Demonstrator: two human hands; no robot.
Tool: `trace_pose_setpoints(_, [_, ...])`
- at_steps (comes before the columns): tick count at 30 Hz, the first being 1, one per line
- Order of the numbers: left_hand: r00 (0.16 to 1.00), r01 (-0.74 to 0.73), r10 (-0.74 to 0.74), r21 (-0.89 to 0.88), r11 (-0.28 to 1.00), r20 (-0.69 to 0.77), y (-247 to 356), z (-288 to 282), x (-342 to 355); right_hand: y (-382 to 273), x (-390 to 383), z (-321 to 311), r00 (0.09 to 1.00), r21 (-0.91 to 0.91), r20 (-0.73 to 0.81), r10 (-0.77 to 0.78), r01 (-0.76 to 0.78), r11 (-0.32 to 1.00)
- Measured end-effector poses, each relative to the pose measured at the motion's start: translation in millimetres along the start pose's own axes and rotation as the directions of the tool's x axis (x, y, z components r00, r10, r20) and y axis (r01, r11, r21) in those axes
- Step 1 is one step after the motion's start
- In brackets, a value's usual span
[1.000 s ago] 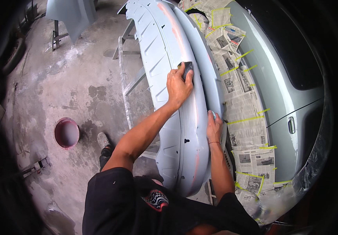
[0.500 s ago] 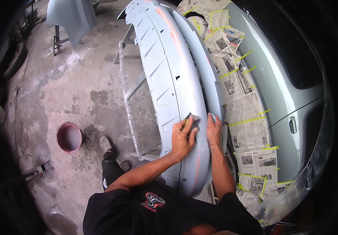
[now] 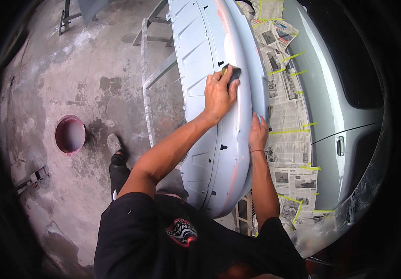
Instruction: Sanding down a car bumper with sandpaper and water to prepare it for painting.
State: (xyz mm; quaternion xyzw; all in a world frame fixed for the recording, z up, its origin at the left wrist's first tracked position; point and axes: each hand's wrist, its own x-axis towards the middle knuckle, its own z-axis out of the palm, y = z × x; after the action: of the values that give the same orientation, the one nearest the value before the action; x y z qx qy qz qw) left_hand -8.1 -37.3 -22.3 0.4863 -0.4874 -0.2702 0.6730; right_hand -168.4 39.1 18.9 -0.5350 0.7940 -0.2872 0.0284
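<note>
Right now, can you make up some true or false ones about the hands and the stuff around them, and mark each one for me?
1. The left hand holds a small, dark, flat pad against the long, curved, pale-blue bumper. True.
2. The round, pinkish-red bucket sits on top of the bumper. False: it stands on the grey concrete floor.
3. The right hand is inside the bucket. False: it is at the bumper's right side.
4. Thin, yellow-green tape strips are on the printed newspaper sheets beside the shiny, silvery-green car. True.
</note>
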Motion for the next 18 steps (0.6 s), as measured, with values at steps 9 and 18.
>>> trace_pose_setpoints(9, [0.933, -0.115, 0.160, -0.154, 0.981, 0.324, 6, -99, -149, 0, -17, -7, 0.972, -0.018, -0.161, -0.173, 0.173, 0.985])
trace_pose_setpoints(18, [0.926, 0.196, -0.236, 0.159, 0.968, 0.296, -32, -177, -105, -40, -22, -26, 0.504, -0.044, 0.445, -0.740, 0.838, 0.544])
